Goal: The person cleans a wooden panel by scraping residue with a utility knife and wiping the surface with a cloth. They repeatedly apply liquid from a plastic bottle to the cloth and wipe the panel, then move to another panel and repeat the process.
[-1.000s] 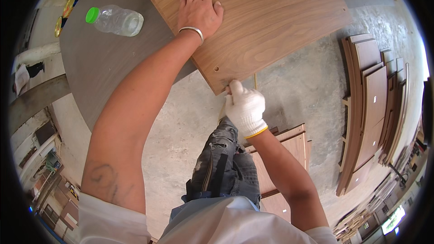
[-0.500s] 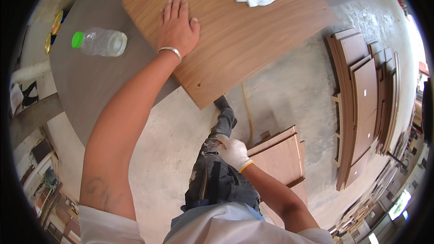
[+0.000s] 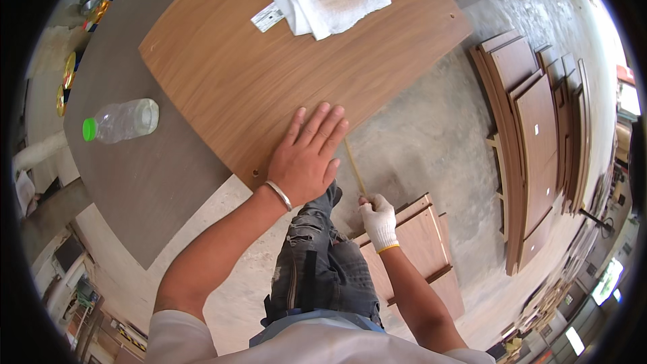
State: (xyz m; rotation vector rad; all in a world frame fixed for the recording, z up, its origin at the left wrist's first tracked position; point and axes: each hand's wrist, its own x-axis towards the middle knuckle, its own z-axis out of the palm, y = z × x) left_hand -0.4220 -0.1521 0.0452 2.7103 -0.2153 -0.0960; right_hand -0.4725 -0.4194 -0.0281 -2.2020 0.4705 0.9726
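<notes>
A wood-grain panel [image 3: 216,81] lies across a grey-brown tabletop [image 3: 141,209], its near edge sticking out past it. My bare left hand [image 3: 303,158], with a bracelet at the wrist, rests open near that edge, fingers stretched over the wood. Low on the right, apart from the panel, my right hand [image 3: 379,221] wears a white knit glove. Its fingers are curled closed; whatever they hold, if anything, is hidden. Towards the panel's far side sits a folded white cloth [image 3: 337,0] with a brown stain, beside a small printed label [image 3: 267,17].
A clear plastic bottle [image 3: 125,121] with a green cap lies on its side on the tabletop at left. Stacked brown panels [image 3: 529,148] stand at right. More boards [image 3: 411,249] are by my right forearm, and a thin yellow hose [image 3: 354,165] runs over the floor.
My left hand has slid down and right over the panel to its near edge. The gloved right hand has moved right, away from my leg. Panel, cloth and bottle appear shifted left in view.
</notes>
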